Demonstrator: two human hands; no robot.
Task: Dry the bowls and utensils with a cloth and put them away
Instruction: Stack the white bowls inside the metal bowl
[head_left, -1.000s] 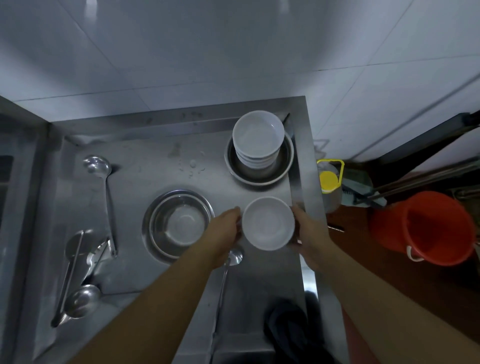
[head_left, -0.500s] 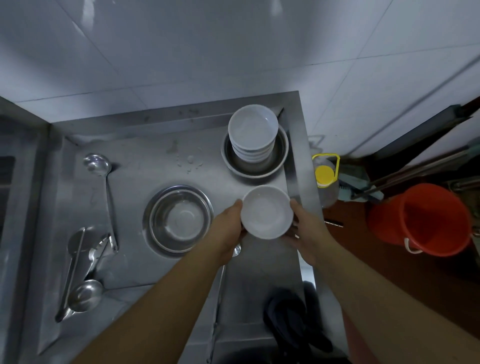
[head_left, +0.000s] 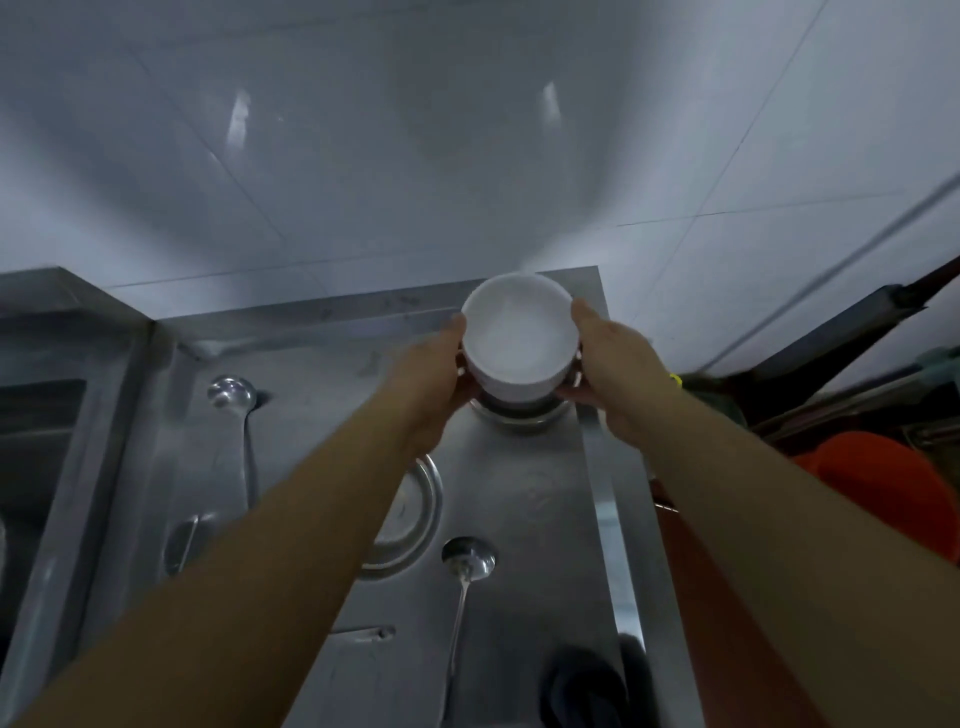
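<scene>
The white bowl (head_left: 519, 335) has moved from mid-counter to the stack (head_left: 514, 392) at upper centre, inside a steel basin (head_left: 519, 418). Left hand (head_left: 434, 384) and right hand (head_left: 613, 364) grip its sides, fingers curled. Ladles (head_left: 467, 558) lie below on the counter (head_left: 524, 499).

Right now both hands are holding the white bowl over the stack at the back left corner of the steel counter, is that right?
Not quite: in the head view the left hand and right hand do hold the white bowl over the stack, but at the back right corner of the steel counter, not the left.
</scene>
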